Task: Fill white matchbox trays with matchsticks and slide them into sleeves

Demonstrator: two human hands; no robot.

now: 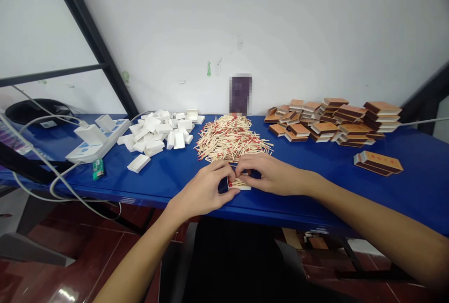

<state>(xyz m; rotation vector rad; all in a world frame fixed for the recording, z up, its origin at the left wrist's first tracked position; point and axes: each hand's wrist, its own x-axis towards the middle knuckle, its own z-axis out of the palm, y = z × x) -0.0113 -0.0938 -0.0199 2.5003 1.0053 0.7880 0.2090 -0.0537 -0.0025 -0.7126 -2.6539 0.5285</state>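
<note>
A small white matchbox tray [246, 188] lies at the front of the blue table with red-tipped matches in it. My left hand [206, 187] is closed on the tray's left end, thumb along the near side and fingers at the far side. Curled over the right part of the tray, my right hand [271, 174] has its thumb and fingers on the matches inside; the fingertips are partly hidden. Just beyond both hands rises a heap of loose matches [231, 139].
Loose white trays [157, 130] are piled at left, with a single tray [139, 163] nearer. Brown-orange matchboxes [322, 118] are stacked at right, and a few boxes [379, 162] lie closer. A white power strip [96, 146] with cables and a green item [98, 169] sit far left.
</note>
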